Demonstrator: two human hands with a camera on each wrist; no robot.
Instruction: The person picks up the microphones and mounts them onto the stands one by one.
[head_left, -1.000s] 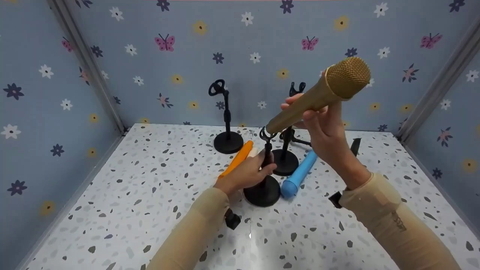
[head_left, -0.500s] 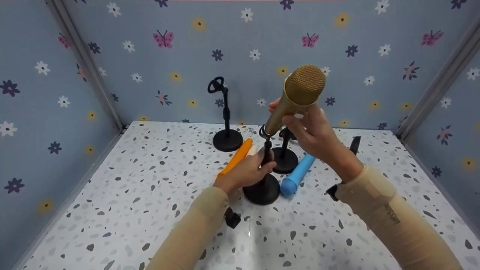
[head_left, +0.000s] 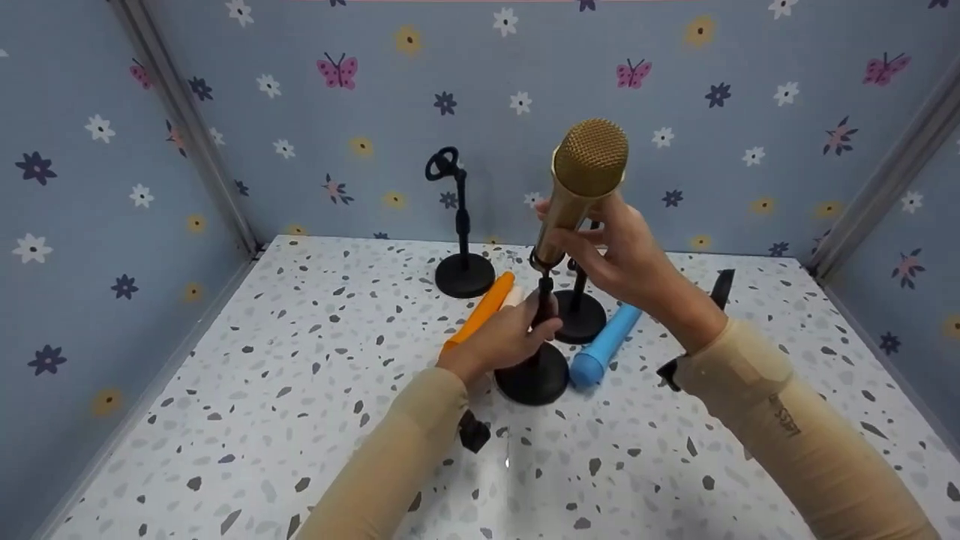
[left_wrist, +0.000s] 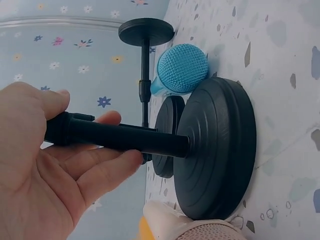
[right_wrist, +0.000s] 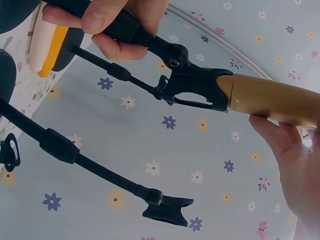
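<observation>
My right hand (head_left: 626,247) holds a gold microphone (head_left: 592,161) by its handle, mesh head up and tilted. In the right wrist view the lower end of its handle (right_wrist: 272,97) sits in the mouth of the black clip (right_wrist: 200,90) on a desk microphone stand. My left hand (head_left: 514,330) grips the pole of that stand, thumb on one side and fingers on the other. The stand's round base (left_wrist: 215,150) rests on the table. Close to the base lie a blue microphone (head_left: 609,345) and, partly behind my left hand, an orange microphone (head_left: 480,311) and a pale one (left_wrist: 207,231).
A second black stand (head_left: 465,276) stands upright at the back left, its ring clip facing up. Another stand's base (head_left: 581,319) is just behind the gripped one, partly hidden by my right hand. Flowered panels (head_left: 360,112) wall in the speckled table (head_left: 300,360).
My right hand has swung the gold microphone leftward and more upright, its lower end moving into the stand's clip. My left hand keeps its grip on the pole.
</observation>
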